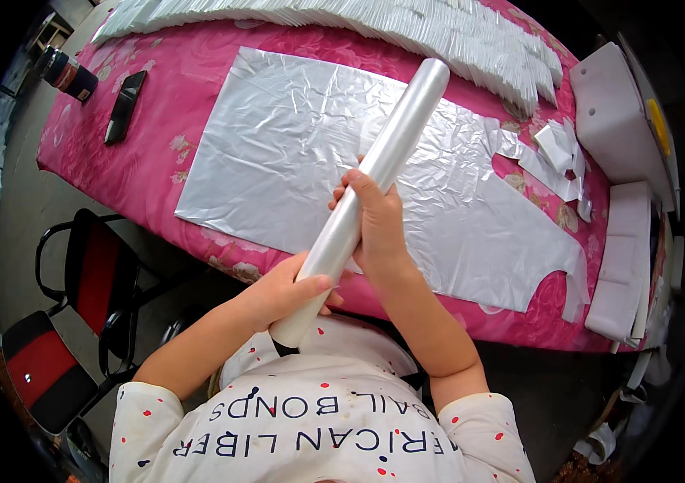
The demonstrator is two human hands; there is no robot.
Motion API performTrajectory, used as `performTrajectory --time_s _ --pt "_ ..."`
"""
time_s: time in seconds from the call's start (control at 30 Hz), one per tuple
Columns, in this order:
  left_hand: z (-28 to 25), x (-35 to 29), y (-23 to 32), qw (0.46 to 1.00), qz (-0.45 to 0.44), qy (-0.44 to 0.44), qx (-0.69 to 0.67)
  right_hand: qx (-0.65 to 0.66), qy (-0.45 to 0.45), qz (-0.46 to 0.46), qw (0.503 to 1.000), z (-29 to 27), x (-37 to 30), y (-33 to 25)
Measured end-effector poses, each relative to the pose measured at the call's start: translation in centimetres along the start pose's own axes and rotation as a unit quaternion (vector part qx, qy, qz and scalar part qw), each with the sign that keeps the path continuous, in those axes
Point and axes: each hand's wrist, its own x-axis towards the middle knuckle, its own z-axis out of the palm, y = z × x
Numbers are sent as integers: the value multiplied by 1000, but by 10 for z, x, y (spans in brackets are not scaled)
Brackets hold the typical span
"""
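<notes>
Your pink, flower-patterned worktop (75, 157) carries a broad, wrinkled sheet of silvery plastic (266, 137). At the centre, overlapping that sheet in your view, your roll (399, 129) slants from seven to one o'clock; should your grip slacken, it could slide lengthwise, and too hard a squeeze might crease it. It looks smooth, glossy and whitish-silver. Your right hand (379, 221) has its fingers wrapped round the middle, your left hand (284, 291) its fingers round the lower end (a black phone (125, 109) lies at ten o'clock).
</notes>
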Motion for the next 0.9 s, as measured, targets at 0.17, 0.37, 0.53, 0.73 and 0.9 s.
performTrajectory --time_s 0.17,0.37,0.53,0.73,0.9 --pt "-12 6 -11 995 -40 74 61 -35 34 15 999 -9 -5 29" --pt "-49 -13 -31 992 -110 -42 -46 -101 5 -10 995 -43 26 9" --pt "-58 -25 -41 984 -161 -45 -65 -243 84 -168 952 -86 74 -60" --pt "-65 -32 -52 982 -168 -53 -61 -386 -53 -6 921 -94 83 -97" --pt "-66 -33 -53 980 -172 -57 -77 -455 -107 68 881 -82 78 -101"
